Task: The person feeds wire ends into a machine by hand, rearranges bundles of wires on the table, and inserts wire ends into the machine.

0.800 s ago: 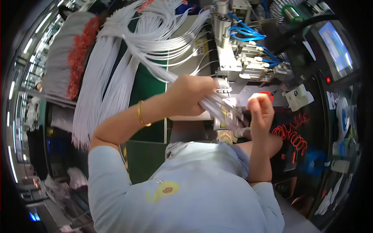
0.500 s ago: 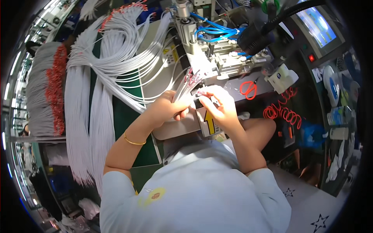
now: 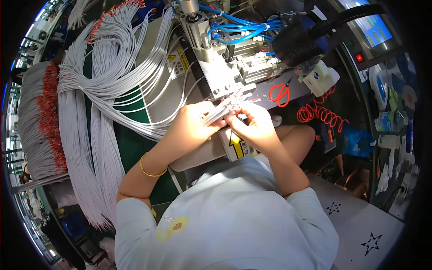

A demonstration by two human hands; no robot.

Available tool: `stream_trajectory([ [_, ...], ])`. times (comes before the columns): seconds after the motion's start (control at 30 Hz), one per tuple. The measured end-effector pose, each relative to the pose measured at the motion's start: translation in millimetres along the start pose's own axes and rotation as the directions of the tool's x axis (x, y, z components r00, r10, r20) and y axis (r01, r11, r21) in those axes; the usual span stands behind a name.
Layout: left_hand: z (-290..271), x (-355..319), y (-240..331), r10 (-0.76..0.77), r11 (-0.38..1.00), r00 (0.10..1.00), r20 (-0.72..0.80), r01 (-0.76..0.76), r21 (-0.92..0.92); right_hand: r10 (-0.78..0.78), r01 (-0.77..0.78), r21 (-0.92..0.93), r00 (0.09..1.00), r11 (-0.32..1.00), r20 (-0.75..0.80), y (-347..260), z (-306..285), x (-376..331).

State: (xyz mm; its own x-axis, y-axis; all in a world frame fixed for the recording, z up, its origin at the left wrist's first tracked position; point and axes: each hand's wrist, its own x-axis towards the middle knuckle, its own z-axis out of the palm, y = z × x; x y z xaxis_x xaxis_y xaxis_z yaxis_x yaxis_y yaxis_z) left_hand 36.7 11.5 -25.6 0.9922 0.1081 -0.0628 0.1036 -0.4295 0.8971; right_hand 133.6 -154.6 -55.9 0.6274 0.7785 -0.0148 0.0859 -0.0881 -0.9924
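Observation:
My left hand [image 3: 191, 125] is wrapped round a bundle of thin white wires [image 3: 219, 111], whose tips point up and right into bright light. Close beside it, my right hand [image 3: 254, 126] has thumb and fingers pinched together at the wire tips; glare hides what lies between them. From the left hand the wires run back to a large fanned heap of white wires [image 3: 112, 85] on the left. Just beyond the hands stands a metal machine [image 3: 220, 78] with cylinders and blue air hoses [image 3: 243, 33]. A box with a yellow arrow [image 3: 236, 145] sits below my fingers.
Red-handled scissors [image 3: 280, 95] lie right of the machine, near a coiled red hose [image 3: 317, 113]. A black lamp [image 3: 299, 40] overhangs the bench. At far right is a lit screen [image 3: 375, 30]. Another stack of grey wires with red ends [image 3: 50, 117] stands far left.
My hands have drawn closer together, and the right fingers now meet the wire tips. The bundle leans further right. The whole view has shifted, moving the machine and heap leftward in the picture.

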Motion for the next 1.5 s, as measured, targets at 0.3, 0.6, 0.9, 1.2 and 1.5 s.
stream_trajectory([
  [0.3,4.0,-0.4,-5.6,-0.135,0.958,0.986,0.099,0.155,-0.240,-0.279,0.284,-0.255,0.959,0.924,0.056,3.7,-6.3,0.9],
  [0.6,7.2,1.0,-2.1,-0.138,0.966,0.990,0.040,0.144,-0.217,-0.315,0.298,-0.174,0.946,0.938,-0.078,18.0,3.2,6.4],
  [0.9,3.5,3.5,-11.1,0.185,0.880,0.981,0.051,-0.188,0.436,-0.066,0.051,-0.092,0.983,0.994,-0.170,60.2,-8.8,7.5],
  [1.2,21.0,-7.6,-6.0,-0.001,0.806,0.990,-0.139,0.083,0.586,-0.048,0.049,0.010,0.998,0.999,-0.041,72.2,-10.4,14.5],
  [1.5,35.3,-11.2,-3.0,-0.001,0.801,1.000,0.031,-0.018,0.598,-0.161,0.122,-0.359,0.984,0.925,-0.081,59.7,-12.0,17.1],
])
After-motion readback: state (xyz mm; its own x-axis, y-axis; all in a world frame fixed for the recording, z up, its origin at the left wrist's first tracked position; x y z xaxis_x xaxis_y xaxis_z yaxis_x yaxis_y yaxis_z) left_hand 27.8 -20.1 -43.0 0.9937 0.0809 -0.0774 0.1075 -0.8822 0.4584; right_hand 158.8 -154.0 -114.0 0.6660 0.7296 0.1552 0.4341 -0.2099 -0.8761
